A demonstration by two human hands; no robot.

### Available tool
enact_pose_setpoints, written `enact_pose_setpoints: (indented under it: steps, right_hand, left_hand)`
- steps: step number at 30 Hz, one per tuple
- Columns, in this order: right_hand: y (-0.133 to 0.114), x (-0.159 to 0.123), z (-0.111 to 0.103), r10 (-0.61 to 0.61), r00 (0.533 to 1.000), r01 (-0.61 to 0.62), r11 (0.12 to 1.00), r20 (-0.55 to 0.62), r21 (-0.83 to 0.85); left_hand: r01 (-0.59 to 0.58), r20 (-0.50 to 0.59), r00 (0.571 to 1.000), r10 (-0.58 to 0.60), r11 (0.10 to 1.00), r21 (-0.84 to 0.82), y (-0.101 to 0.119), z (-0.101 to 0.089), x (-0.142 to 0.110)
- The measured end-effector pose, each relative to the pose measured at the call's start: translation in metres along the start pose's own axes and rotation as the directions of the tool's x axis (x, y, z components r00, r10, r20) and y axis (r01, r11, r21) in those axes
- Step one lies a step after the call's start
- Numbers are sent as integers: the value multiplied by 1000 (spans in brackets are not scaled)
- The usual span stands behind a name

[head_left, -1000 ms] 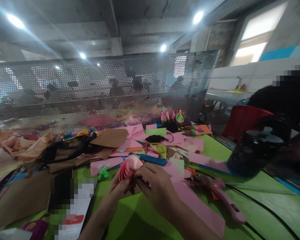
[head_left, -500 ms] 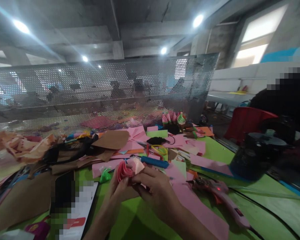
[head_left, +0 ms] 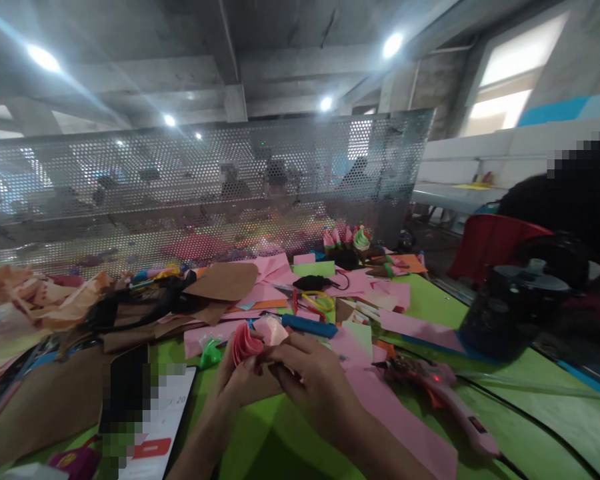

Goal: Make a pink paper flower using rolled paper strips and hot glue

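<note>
A coil of layered pink paper [head_left: 245, 343] is pinched in my left hand [head_left: 233, 373], its folds fanned upward. Close against it, my right hand [head_left: 313, 373] has its fingers closed at the coil's right side, by a paler pink piece [head_left: 273, 329]. The fingertips of both hands meet at the lower edge of the paper, so the exact grip of the right hand is partly hidden. Beneath the hands, a brown paper piece [head_left: 263, 388] lies on the green tabletop [head_left: 250, 440]. A blue tool handle [head_left: 309, 325] lies just beyond the right hand.
A pink glue gun [head_left: 450, 393] with a red light and black cord lies at right. Phones [head_left: 155, 427] lie at left. Pink strips, scissors with yellow handles [head_left: 320, 301] and brown paper [head_left: 225, 280] cover the far side. A dark container [head_left: 517, 313] stands right; a perforated screen [head_left: 205, 193] stands behind.
My right fingers have shifted slightly and bent in closer beside the pink coil, which is turned a little. Both hands stay in nearly the same place.
</note>
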State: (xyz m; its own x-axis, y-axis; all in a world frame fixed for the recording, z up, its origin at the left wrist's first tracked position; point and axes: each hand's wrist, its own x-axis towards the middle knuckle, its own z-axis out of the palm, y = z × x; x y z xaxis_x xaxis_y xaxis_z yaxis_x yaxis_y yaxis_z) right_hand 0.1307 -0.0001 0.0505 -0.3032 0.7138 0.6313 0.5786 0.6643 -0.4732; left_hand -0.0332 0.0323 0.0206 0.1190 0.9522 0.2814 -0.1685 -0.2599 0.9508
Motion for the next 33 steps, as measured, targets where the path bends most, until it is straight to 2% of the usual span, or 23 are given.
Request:
enact_pose_setpoints:
  steps: [6, 11, 17, 24, 33]
  right_hand:
    - [-1, 0, -1, -15, 1000, 17, 995, 23, -102]
    - [-2, 0, -2, -52, 998, 56, 993, 38, -108]
    - [-2, 0, -2, -80, 996, 85, 985, 43, -151]
    - [-8, -1, -5, -110, 975, 169, 932, 194, -322]
    - [-12, -2, -6, -77, 972, 137, 953, 223, -270]
  left_hand:
    - [5, -35, 999, -6, 1000, -14, 1, 1, -1]
    - [-19, -60, 998, 16, 999, -41, 6, 6, -6]
    - [-53, -17, 998, 53, 999, -2, 7, 6, -10]
    - [-81, 26, 997, 79, 994, 77, 7, 5, -11]
    - [-81, 0, 997, 81, 991, 104, 15, 7, -14]
